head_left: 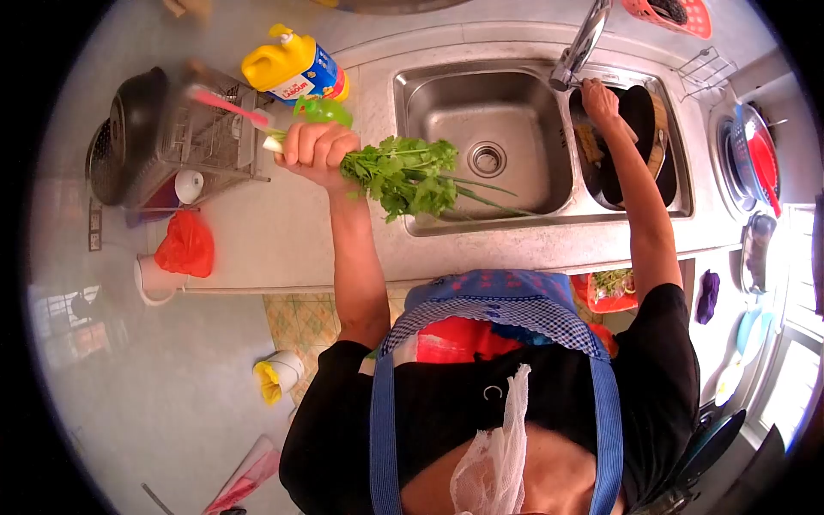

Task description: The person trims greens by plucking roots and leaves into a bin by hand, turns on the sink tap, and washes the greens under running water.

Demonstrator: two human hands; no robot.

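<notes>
My left hand [319,153] is closed around the stems of a bunch of cilantro [403,176] with some spring onion [493,190]. The leaves hang over the left edge of the left sink basin [472,103], and the white stem end sticks out past my fist. My right hand [601,101] reaches over the right basin [678,184], just below the faucet [586,43]. Its fingers are curled at the basin's far left corner, and what they hold, if anything, is hidden. In that basin are a black pan [637,107] and a brown, wooden-looking item [659,137].
On the counter to the left stand a yellow detergent jug [296,67], a green bottle [323,112] and a wire dish rack [215,129]. A red plastic bag [186,245] lies near the counter's front edge. Colanders [755,154] stand at the right.
</notes>
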